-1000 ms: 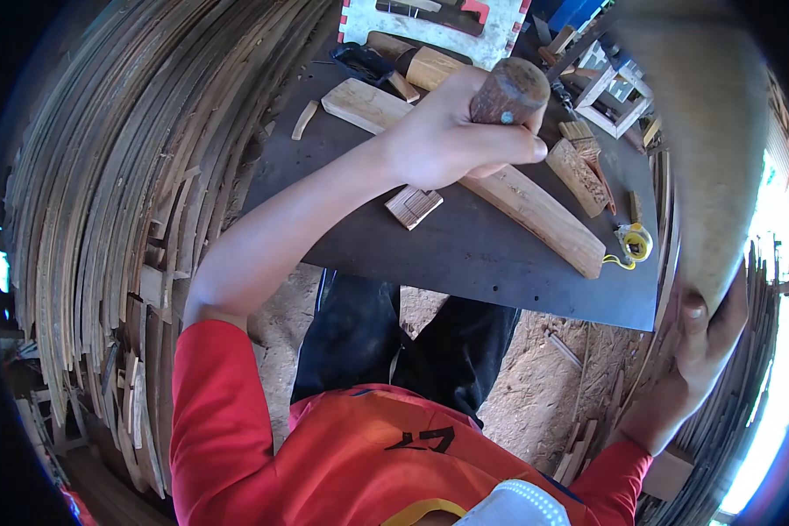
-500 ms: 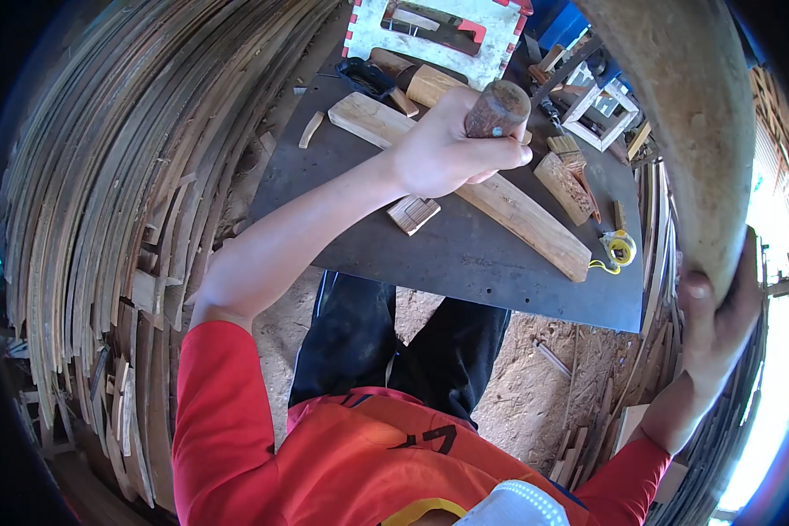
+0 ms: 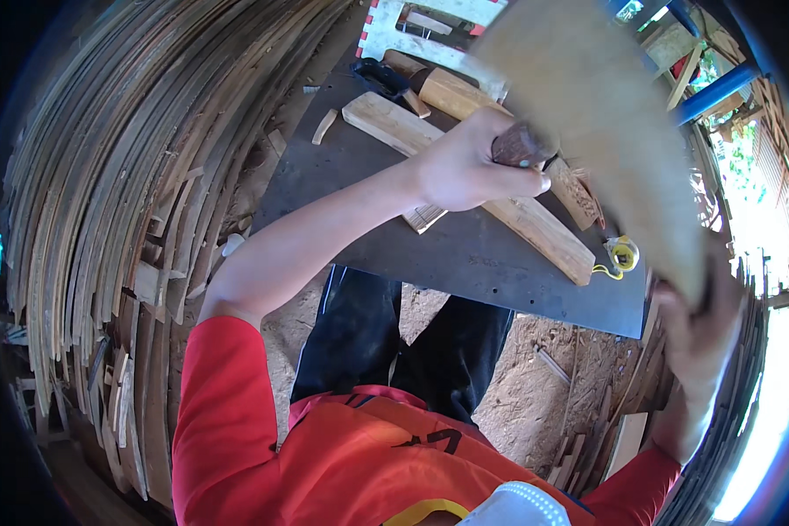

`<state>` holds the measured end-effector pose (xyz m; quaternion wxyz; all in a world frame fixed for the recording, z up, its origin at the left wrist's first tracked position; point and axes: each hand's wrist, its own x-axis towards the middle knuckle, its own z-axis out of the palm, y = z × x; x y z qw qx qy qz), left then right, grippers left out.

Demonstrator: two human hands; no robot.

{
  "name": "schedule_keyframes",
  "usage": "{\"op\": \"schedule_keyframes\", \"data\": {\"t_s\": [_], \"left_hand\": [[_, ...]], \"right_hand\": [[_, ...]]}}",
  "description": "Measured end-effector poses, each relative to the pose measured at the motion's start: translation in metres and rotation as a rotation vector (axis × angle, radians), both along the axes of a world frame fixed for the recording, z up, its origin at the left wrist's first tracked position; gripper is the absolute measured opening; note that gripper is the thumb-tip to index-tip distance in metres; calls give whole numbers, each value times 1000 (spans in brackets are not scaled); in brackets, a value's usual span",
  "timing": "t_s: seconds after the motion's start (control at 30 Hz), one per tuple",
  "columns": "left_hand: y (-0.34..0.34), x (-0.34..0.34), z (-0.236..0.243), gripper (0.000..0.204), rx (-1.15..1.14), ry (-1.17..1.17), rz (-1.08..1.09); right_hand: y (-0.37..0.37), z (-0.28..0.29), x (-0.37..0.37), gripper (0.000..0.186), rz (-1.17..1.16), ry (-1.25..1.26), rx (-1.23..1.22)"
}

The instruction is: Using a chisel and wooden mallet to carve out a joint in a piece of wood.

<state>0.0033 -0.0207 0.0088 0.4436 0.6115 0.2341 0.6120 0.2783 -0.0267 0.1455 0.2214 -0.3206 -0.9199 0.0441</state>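
My left hand [image 3: 469, 171] is wrapped round the brown wooden handle of a chisel [image 3: 517, 145], whose blade is hidden beneath the fist. Under that fist a long pale wooden bar [image 3: 543, 237] lies slantwise across the dark table [image 3: 324, 202]. My right hand [image 3: 697, 337], partly blurred, grips the narrow end of a thick wooden mallet [image 3: 596, 123]. The mallet's broad end is smeared by motion and overlaps the chisel's handle in the view; I cannot tell whether they touch. A small grooved block [image 3: 424, 217] shows partly beneath my left wrist.
A yellow tape measure [image 3: 622, 254] sits near the table's right corner, beside a rough block [image 3: 574, 195]. Farther back are a black hand plane [image 3: 380, 77], a rounded timber [image 3: 456, 92] and a white stool [image 3: 381, 26]. Stacked planks [image 3: 105, 219] rise at the left.
The mallet has swung leftward and down toward the chisel, with my right hand moving slightly left. My left hand and the chisel have shifted slightly right and down in view, and the handle looks more tilted.
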Motion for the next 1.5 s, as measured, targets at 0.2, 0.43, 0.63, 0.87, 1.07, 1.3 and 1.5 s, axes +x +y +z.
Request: {"op": "schedule_keyframes", "data": {"t_s": [0.2,0.43,0.63,0.87,1.07,1.3,1.5], "left_hand": [[2,2,-4,10,-27,8,30],[2,6,5,7,-48,57,43],[11,3,-3,21,37,75,-33],[11,1,-3,13,-38,28,1],[12,-7,2,14,-43,74,-101],[22,-34,1,22,-178,-82,-389],[21,-19,0,23,-96,50,-318]], "right_hand": [[2,-13,-9,58,-40,-189,116],[4,-20,9,65,-142,6,119],[1,-10,6,62,-38,137,73],[10,-35,2,52,-77,-2,85],[5,-107,37,73,-84,401,-369],[-7,-171,48,35,-259,61,-509],[-5,-181,25,51,-216,-110,-341]]}}
